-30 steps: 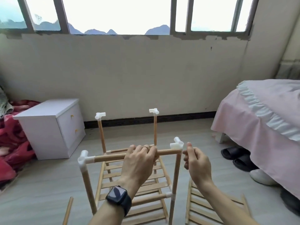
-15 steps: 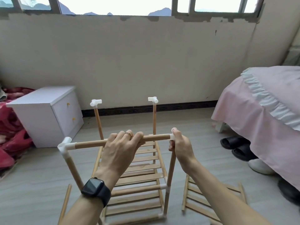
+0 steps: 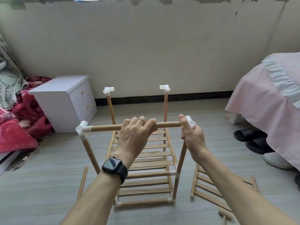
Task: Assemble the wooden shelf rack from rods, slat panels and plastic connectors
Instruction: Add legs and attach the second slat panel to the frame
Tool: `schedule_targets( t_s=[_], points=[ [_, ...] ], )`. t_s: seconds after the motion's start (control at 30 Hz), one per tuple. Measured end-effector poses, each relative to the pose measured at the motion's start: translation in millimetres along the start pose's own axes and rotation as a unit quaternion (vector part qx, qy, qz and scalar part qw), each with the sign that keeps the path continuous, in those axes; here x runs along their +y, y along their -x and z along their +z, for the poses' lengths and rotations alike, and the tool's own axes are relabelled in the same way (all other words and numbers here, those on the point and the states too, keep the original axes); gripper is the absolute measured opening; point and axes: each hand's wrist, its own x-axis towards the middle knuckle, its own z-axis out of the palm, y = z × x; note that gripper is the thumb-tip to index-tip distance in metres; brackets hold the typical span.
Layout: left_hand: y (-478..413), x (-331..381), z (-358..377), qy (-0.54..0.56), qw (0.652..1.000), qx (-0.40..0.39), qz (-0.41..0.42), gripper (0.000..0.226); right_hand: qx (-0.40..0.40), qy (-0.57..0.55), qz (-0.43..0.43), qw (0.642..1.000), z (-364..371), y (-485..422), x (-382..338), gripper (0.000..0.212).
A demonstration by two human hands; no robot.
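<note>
Shelf rack (image 3: 151,174) is partly built and stands on the floor (image 3: 40,184) at centre frame. Two slat panels are fitted inside it, one above the other; the lower slat panel (image 3: 144,186) is seen near the base.

The top front rod (image 3: 105,127) is held from above by the left grip (image 3: 136,135), with fingers curled over it right of its middle. The rod's left end is seated in a white corner connector (image 3: 82,128) on top of the front left upright (image 3: 90,153).

The right grip (image 3: 193,138) is closed around a second white connector (image 3: 190,121) at the rod's right end, thumb raised beside the rod tip. Whether the rod is seated in it cannot be told, as the joint is hidden by the thumb. The front right upright (image 3: 181,159) runs up under the right grip.

Two rear uprights are each capped by a white connector: rear left connector (image 3: 108,90), rear right connector (image 3: 164,87).

A loose slat panel (image 3: 211,189) lies on the floor at lower right, just beside the rack. A loose rod (image 3: 82,182) lies at lower left.

A black watch (image 3: 114,168) is worn on the left wrist. A white cabinet (image 3: 65,101) is at left and a pink-covered bed (image 3: 267,95) at the right edge, with dark slippers (image 3: 250,135) at its foot.
</note>
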Motion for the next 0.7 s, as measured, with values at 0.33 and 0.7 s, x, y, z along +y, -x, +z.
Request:
schedule_targets(
  t_s=[0.33,0.7],
  points=[
    [1.4,2.1,-1.1,0.026,0.999,-0.044,-0.018,0.031,0.001,0.038,-0.027,0.999,16.6,9.4,0.7,0.039],
    [26.4,-96.9,-56.4,-0.006,0.957,0.029,-0.287,0.033,0.061,0.093,-0.042,0.993,13.0,-8.7,0.4,0.035]
  ],
)
